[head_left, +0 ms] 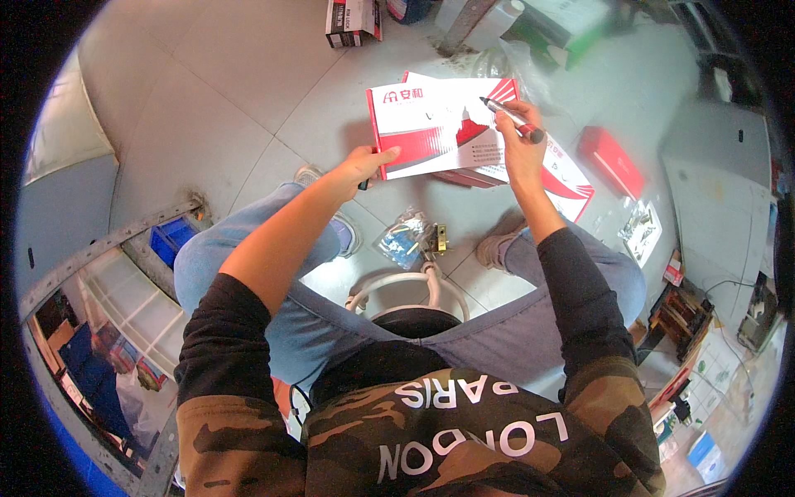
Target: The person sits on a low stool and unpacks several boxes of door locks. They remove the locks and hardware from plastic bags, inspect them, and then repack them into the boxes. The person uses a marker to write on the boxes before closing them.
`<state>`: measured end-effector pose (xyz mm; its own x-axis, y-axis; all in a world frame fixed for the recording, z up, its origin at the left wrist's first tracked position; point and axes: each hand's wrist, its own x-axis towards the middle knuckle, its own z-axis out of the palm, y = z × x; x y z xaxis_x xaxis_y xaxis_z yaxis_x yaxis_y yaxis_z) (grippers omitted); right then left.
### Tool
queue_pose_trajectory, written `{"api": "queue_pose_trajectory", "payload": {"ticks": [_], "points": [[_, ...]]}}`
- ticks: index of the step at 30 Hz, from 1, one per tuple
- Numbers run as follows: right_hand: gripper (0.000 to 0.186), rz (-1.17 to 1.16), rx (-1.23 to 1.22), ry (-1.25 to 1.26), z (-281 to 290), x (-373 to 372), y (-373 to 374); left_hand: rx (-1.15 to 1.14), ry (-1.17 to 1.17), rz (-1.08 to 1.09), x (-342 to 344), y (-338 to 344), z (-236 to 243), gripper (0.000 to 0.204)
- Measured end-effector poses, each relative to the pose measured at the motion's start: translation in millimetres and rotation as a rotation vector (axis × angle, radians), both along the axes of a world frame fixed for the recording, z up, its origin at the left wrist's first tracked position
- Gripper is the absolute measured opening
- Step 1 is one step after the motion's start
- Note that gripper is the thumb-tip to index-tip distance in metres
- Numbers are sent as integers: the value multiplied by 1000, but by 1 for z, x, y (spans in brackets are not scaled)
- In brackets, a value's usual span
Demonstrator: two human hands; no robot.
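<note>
While the person sits over a grey tiled floor, the left hand has the red-and-white carton by its near left corner, thumb on top and fingers curled underneath, pinching the edge. The carton is up in the air, out in front of the knees, its printed face turned up. Over on the other side the right hand rests against the carton's right edge with a marker pen clamped between thumb and fingers, red cap end pointing outward, tip angled over the box. Just beneath the carton there's a second red-and-white box, and a red box lies well apart to the right. Down between the shoes sits a small clear bag of what looks like blue fittings, though it's too small to tell, right beside a white hose.
</note>
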<state>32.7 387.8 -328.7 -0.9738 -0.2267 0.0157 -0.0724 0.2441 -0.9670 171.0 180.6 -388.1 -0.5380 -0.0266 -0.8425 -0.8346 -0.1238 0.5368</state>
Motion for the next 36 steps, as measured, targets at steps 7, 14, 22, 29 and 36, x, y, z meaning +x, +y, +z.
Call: {"api": "queue_pose_trajectory", "payload": {"ticks": [7,14,22,29,36], "points": [[16,222,-195,-378,52,33,13,-881,628,340,-14,16,42,59],[15,307,-306,-255,110,72,19,171,616,110,-10,75,130,80],[18,509,-233,-367,104,91,37,80,638,-9,3,111,150,71],[19,389,-186,-373,104,64,62,8,575,-278,8,111,141,43],[28,408,-187,-359,74,93,61,-269,604,-354,25,123,139,31]]}}
